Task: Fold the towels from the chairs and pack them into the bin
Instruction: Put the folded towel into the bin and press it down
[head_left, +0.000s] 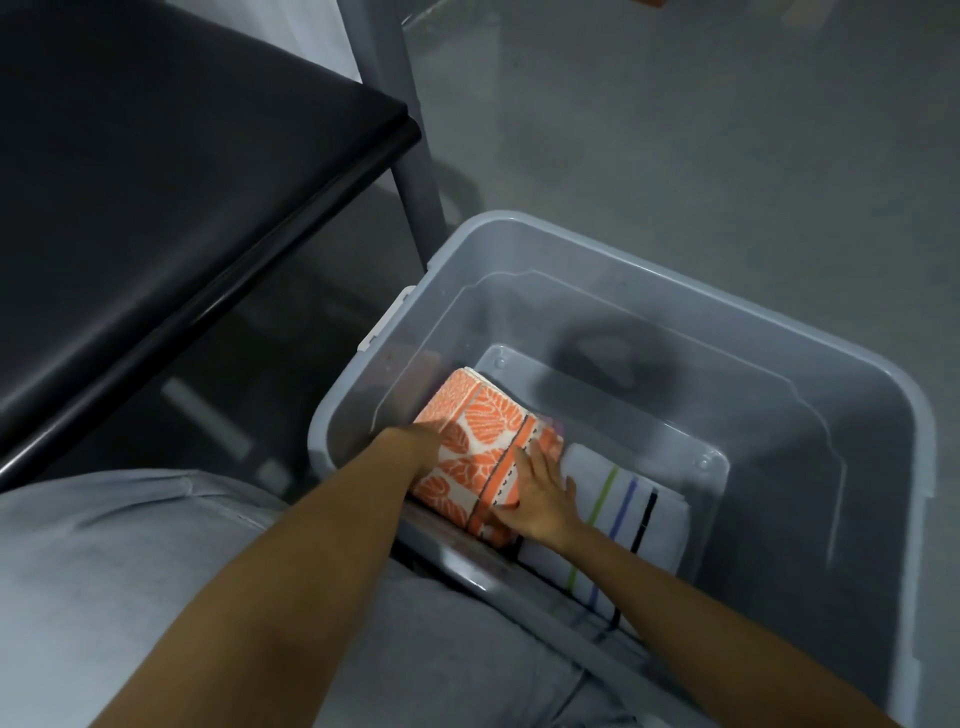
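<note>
Starting at the near wall of the translucent grey bin (831, 519), a folded orange leaf-patterned towel (483, 431) is held between both hands in the bin's near-left corner. The right hand (537, 501) is laid flat against the towel's right side with its fingers straight, so nothing is clasped by it. The left hand (415, 441) is set against the towel's left side; its fingers are hidden by the cloth, so its grip cannot be told. Just right of the orange towel, a folded white towel (639, 499) with green, blue and black stripes is laid flat on the bin's bottom, along the near wall. Part of this towel is covered by the right wrist. The far half of the bin's bottom is left bare, and a blurred dark patch is seen through it. Left of the bin, a black padded seat (156, 208) is positioned, with a grey metal leg (415, 156) standing just beyond the bin's far-left corner. Grey floor (727, 130) is seen beyond the bin.
</note>
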